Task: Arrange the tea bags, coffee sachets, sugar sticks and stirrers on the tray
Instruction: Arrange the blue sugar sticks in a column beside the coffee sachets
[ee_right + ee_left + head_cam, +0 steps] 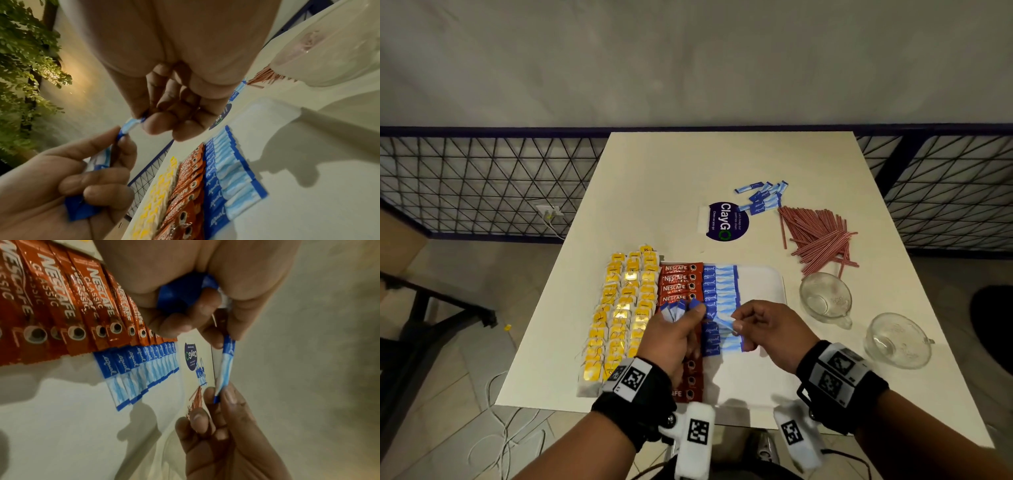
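Table (688, 171), white and smooth, spreads out beyond your hands, and on it, right under them, lies the white tray (763, 284) with its rounded rim. Below your left hand (671, 337) run rows of yellow tea bags (619, 308), glossy tags catching the light; directly beneath that hand is a column of red-brown foil coffee sachets (679, 286) with white lettering, overlapping like shingles. Between your two hands sits a column of blue-and-pale-blue paper sugar sticks (722, 291), also overlapped, each with a dark blue end band. Far beyond your right hand (767, 329) is a loose heap of thin red-and-white striped stirrers (818, 236), off the tray, and further out a small scatter of loose sugar sticks (762, 197). Just to the right of that hand stand two clear glass cups (825, 298), one near the tray, one further right. A round dark blue sticker (726, 221) lies past your fingertips.

Your left hand is curled around a bunch of sugar sticks (180, 295), their blue ends fanning above the knuckles. One single stick (225, 368) stretches between both hands: your left thumb and fingers pinch one end, your right thumb and forefinger pinch the other, remaining right fingers loosely curled. Both hands hover above the tray's near half.
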A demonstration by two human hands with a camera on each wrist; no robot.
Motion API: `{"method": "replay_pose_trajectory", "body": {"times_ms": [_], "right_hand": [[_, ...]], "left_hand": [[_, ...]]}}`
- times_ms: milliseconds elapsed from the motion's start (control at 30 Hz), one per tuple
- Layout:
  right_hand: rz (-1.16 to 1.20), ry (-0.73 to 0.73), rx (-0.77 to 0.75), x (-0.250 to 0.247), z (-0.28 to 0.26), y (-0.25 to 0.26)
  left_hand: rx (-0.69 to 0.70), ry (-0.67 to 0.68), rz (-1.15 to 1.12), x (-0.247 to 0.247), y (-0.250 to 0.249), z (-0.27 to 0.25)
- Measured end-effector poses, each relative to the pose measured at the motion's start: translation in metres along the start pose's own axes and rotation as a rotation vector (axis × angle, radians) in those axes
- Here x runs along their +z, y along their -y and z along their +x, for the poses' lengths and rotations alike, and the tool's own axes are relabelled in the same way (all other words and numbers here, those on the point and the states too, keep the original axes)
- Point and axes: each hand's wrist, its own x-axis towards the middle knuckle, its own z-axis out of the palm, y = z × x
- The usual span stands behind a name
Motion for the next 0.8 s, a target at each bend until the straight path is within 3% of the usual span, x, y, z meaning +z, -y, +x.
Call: {"method": "replay_pose_trajectory", "body": {"times_ms": [167, 367, 500, 800], "right_hand": [[0.18, -0.088, 0.102, -0.005, 0.002, -0.012], [-0.112, -0.017, 0.305, -0.021, 0.003, -0.05], [-0.101, 0.049, 0.468, -0.015, 0.007, -0.068], [-0.444, -0.051, 0.396, 0.006, 0.019, -0.064]], "left_hand": [[-0.037, -0.031, 0.055, -0.008, 0.006, 0.002], [-0.069, -0.133, 0.123, -0.046, 0.011, 0.008], [-0.081, -0.151, 0.126, -0.055, 0.013, 0.0], [-0.071, -0.151, 0.144, -0.061, 0.024, -0.005]]}}
